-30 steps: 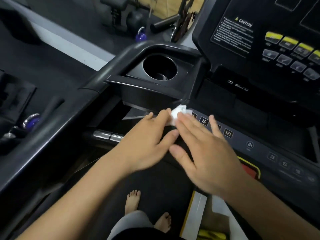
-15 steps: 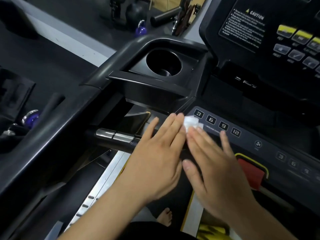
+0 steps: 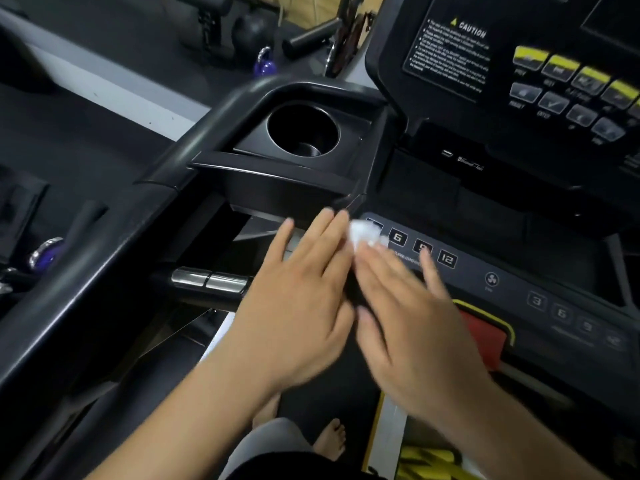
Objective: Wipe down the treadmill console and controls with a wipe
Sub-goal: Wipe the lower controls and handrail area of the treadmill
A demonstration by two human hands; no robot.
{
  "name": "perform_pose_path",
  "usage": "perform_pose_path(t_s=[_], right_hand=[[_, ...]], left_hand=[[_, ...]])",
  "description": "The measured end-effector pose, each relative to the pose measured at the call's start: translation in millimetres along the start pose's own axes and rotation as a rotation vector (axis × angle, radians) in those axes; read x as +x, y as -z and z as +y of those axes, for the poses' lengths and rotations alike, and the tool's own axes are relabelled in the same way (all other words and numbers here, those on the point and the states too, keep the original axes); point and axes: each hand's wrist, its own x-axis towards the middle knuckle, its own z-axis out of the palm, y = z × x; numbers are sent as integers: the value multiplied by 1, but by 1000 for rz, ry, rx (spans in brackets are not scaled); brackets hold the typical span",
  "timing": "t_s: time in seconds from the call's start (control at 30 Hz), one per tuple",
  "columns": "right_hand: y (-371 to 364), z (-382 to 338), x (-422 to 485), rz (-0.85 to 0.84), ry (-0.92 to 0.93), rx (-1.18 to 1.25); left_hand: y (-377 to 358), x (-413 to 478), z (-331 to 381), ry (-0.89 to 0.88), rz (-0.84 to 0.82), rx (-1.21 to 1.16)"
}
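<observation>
A small crumpled white wipe lies on the left end of the treadmill's lower control strip, covering the first numbered button beside the 6, 9 and 12 buttons. My right hand lies flat with its fingertips pressing on the wipe. My left hand rests flat beside it, fingers spread, fingertips touching the wipe's left edge. The upper console with a caution label and yellow and grey buttons rises at the top right.
A black cup holder sits just beyond my left fingers. A silver grip sensor is on the handlebar to the left. A red stop key lies right of my right hand. My bare feet stand on the belt below.
Half a second ago the wipe lay just right of the 3 button. Both hands have slid it left, so it now covers that button. The motion is blurred.
</observation>
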Motion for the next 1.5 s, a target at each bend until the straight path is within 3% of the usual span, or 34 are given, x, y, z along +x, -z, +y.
perform_pose_path(t_s=[0.13, 0.33, 0.47, 0.6, 0.7, 0.8, 1.03, 1.2, 1.37, 1.5], right_hand=[[-11, -8, -32, -29, 69, 28], [8, -1, 23, -58, -6, -46], [-1, -14, 4, -65, 21, -18], [-11, -17, -22, -77, 91, 13], [-2, -9, 0, -61, 43, -34], [5, -8, 15, -51, 2, -42], [-8, -17, -13, -94, 116, -12], [8, -9, 40, -57, -10, -64], [5, -8, 25, -28, -45, -1], [-8, -14, -18, -39, 46, 17]], left_hand=[[-6, -32, 7, -3, 8, -71], [2, 19, -12, 95, 28, -344], [2, -1, -24, 116, 24, -467], [-7, -34, -20, 58, 41, -233], [-7, -21, -9, 68, 19, -91], [-7, -11, -6, 72, -12, -92], [-16, -34, -16, 127, 29, -225], [-7, 20, -23, 191, -56, -281], [2, 5, -12, 132, 12, -88], [3, -22, 2, 61, 0, -137]])
